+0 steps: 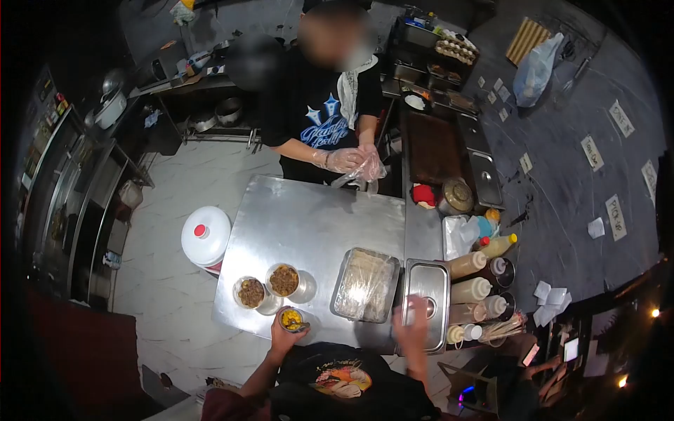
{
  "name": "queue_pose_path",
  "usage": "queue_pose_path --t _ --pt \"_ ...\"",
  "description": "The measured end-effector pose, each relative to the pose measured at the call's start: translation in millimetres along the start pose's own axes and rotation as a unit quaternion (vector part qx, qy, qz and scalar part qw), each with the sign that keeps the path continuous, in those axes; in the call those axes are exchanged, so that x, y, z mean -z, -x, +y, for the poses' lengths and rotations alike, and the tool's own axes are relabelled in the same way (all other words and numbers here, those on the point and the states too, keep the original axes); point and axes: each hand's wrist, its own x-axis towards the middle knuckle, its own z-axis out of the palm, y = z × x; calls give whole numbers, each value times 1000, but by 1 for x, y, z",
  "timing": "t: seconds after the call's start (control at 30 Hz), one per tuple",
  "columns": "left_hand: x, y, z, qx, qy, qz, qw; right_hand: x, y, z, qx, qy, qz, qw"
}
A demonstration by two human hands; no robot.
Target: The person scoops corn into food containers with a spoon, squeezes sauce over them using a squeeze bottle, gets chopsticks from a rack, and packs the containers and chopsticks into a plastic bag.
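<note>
Left hand (pixel 286 339), closed around a small clear cup of yellow food (pixel 283 316) near the silver metal table's (pixel 309 210) near edge; two round tubs of brown food (pixel 269 278) (pixel 236 289) lie just beyond. Right hand (pixel 414 328), open, blurred, farther from the cup.

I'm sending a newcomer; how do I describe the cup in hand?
Find the steel table. At its near edge, left of the wrapped tray, the left hand holds the cup. Its food is yellow; the two bowls beyond hold brown food.
</note>
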Motion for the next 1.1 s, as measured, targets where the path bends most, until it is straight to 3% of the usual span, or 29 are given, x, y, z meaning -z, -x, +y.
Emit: queue_pose_path --t 0.1,0.23,0.37,0.47,0.6,0.63,0.67,0.73,0.87,0.93,1.1 --pt "-5 -2 -3 12 -11 17 1000 -52 53 -1 -48 -202 -172 963" --pt "-2 -2 10 79 12 -14 997 -91 78 31 -56 -220 -384 895" --pt "-9 -3 -2 12 113 -68 991 -99 67 12 -50 -237 -389 889" --pt "-4 -5 33 3 124 -197 973 -93 45 -15 -12 -270 -385 883" --pt "-3 -21 90 14 105 -365 925 -92 30 -29 60 -209 -439 872" --pt "-8 -22 69 3 87 -391 916 -99 34 -22 99 -212 -436 869" --pt "-10 -21 65 -21 79 -395 915 -102 37 -19 137 -215 -432 865" --pt "-17 -29 58 -74 63 -401 911 -104 44 -14 127 -231 -416 870" --pt "-23 -28 68 -50 44 -417 906 -122 76 12 96 -239 -365 895" --pt "-30 -14 63 21 159 -386 908 -129 78 19 83 -230 -332 911" --pt "-42 2 32 -9 52 -322 945 -118 80 15 15 -205 -398 894"
